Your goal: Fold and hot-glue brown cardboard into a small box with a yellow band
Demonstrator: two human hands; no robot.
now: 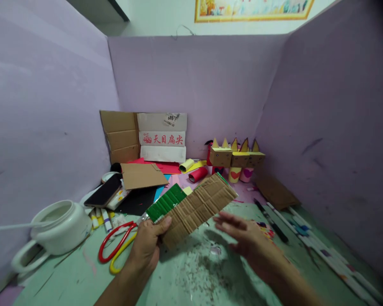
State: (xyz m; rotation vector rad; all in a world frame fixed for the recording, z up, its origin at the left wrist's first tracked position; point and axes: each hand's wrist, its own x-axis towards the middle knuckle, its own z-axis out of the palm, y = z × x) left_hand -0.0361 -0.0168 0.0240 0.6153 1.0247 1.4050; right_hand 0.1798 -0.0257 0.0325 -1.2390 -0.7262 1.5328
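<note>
My left hand (151, 240) grips the lower left end of a brown corrugated cardboard strip (199, 206), thumb on top, tilted up to the right above the table. A green cardboard piece (167, 203) shows behind the strip, next to my fingers. Scissors (116, 246) with one red and one yellow handle lie just left of my left hand; their blades are mostly hidden. My right hand (238, 231) is apart from the strip, at its lower right, with fingers stretched out, slightly blurred and holding nothing.
A white pot (60, 225) and a phone (104, 191) are at the left. Behind are a flattened white box (162, 138), a cardboard sheet (143, 175), red and yellow rolls, and several box-headed figures (234, 159). A black pen (271, 221) and long white strips lie right.
</note>
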